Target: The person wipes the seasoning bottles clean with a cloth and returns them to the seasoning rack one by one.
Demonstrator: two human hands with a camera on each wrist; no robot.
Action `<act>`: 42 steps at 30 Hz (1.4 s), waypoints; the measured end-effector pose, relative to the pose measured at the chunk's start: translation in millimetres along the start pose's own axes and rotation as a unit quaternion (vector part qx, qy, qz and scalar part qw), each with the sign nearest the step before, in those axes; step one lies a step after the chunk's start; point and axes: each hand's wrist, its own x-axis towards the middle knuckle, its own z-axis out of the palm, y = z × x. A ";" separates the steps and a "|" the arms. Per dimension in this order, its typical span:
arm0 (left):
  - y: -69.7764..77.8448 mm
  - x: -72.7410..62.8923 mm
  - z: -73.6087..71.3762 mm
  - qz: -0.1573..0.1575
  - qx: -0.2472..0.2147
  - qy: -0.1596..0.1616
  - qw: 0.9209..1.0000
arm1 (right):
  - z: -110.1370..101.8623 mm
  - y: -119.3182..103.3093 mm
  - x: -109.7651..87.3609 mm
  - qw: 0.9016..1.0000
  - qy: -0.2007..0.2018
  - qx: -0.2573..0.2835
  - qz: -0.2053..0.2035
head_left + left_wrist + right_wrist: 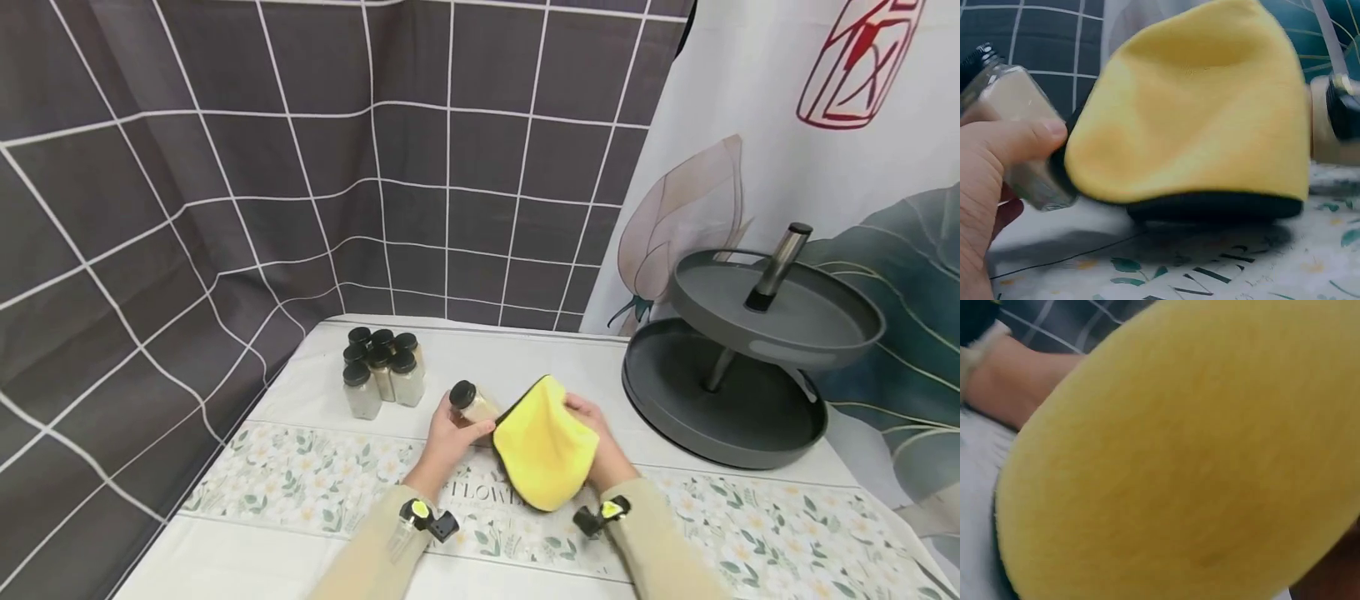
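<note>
My left hand (447, 440) grips a small square glass jar (482, 407) with a black lid and pale contents. The jar leans, its lid toward the upper left. In the left wrist view the thumb presses on the side of the jar (1019, 100). A yellow cloth (546, 446) with a dark edge hangs from my right hand (597, 425), which holds it from behind at its right side. The cloth's left edge is right at the jar and left thumb. In the right wrist view the cloth (1179, 456) fills most of the picture and hides the fingers.
Several similar black-lidded jars (363, 398) stand grouped at the back left of the table. A dark grey two-tier round tray stand (813, 429) is at the right. A floral-banded white cloth (300, 475) covers the table, and a grid-patterned curtain (487, 158) hangs behind.
</note>
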 end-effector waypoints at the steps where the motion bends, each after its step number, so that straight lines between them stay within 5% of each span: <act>1: -0.5 -0.8 0.6 -0.001 0.005 0.005 1.000 | -10.2 -5.7 -1.3 0.999 0.035 -0.018 -0.019; 3: -1.1 -2.9 2.0 -0.001 0.007 0.020 1.000 | -32.5 -17.4 -4.8 0.990 0.093 -0.079 -0.064; 5: -2.2 -3.8 3.2 0.011 0.028 0.045 0.999 | -51.8 -30.1 -9.3 0.970 0.142 -0.182 -0.081; 8: -2.3 -4.6 4.6 0.037 0.070 0.081 0.994 | -67.9 -41.8 -13.2 0.906 0.173 -0.375 -0.088; 10: -2.1 -4.6 5.2 0.054 0.112 0.101 0.987 | -68.8 -38.4 -12.4 0.860 0.157 -0.477 -0.093; 13: -1.7 -4.4 6.0 0.077 0.167 0.118 0.976 | -56.2 -16.0 -4.5 0.813 0.112 -0.560 -0.112; 15: -1.0 -4.8 6.8 0.092 0.195 0.125 0.969 | -41.5 3.2 0.7 0.801 0.085 -0.582 -0.114; 22: 1.3 -9.7 12.6 0.119 0.230 0.114 0.959 | 5.6 46.9 8.4 0.789 0.025 -0.608 -0.088; 24: 0.8 -9.4 14.0 0.133 0.230 0.115 0.957 | 14.2 48.7 10.5 0.793 0.007 -0.604 -0.080; 26: 0.2 -8.7 15.1 0.152 0.234 0.121 0.953 | 20.4 47.3 12.6 0.810 -0.005 -0.581 -0.073; 31: 3.2 -9.4 19.0 0.198 0.250 0.124 0.940 | 34.0 33.0 17.7 0.901 0.022 -0.427 -0.073; 34: 5.9 -11.5 20.9 0.206 0.260 0.112 0.937 | 47.0 27.1 20.5 0.941 0.037 -0.324 -0.085; 38: 5.9 -12.7 21.5 0.218 0.267 0.106 0.933 | 66.4 31.2 25.1 0.964 0.041 -0.248 -0.082; 42: 4.4 -11.9 22.5 0.244 0.275 0.121 0.922 | 76.7 38.1 27.8 0.964 0.061 -0.244 -0.083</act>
